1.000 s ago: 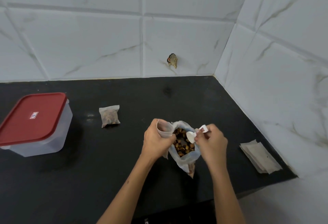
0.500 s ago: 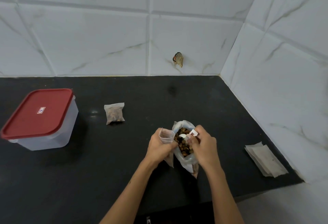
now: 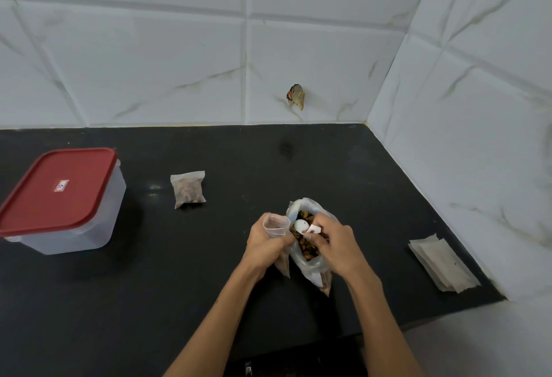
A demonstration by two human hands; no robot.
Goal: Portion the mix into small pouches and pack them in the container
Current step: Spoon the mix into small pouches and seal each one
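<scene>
Between the two hands, over the dark surface (image 3: 209,272), stands the open bag of mix (image 3: 307,245), and the step in hand looks like scooping — one portion being drawn from the bag for the small pouch beside it. The right hand (image 3: 334,245) has its fingers curled over the bag's mouth, pinching the handle of a small white scoop (image 3: 300,225) whose bowl sits just above the brown pieces; whether the bowl is loaded cannot be told. The left hand (image 3: 264,245) is wrapped round an open pouch (image 3: 276,222), its mouth held up and touching the bag's left edge. The next move, as I judge it, calls for lifting the scoop level, carrying it the short way leftward and tipping it into that mouth without spilling — the opening is narrow and soft, so the left hand must keep it spread. Well to the left of the hands a filled pouch (image 3: 188,189) lies flat, and farther left the container (image 3: 62,200) sits with its red lid on, so packing is not yet begun. Off to the right, near the wall, lies a stack of empty pouches (image 3: 443,264).
</scene>
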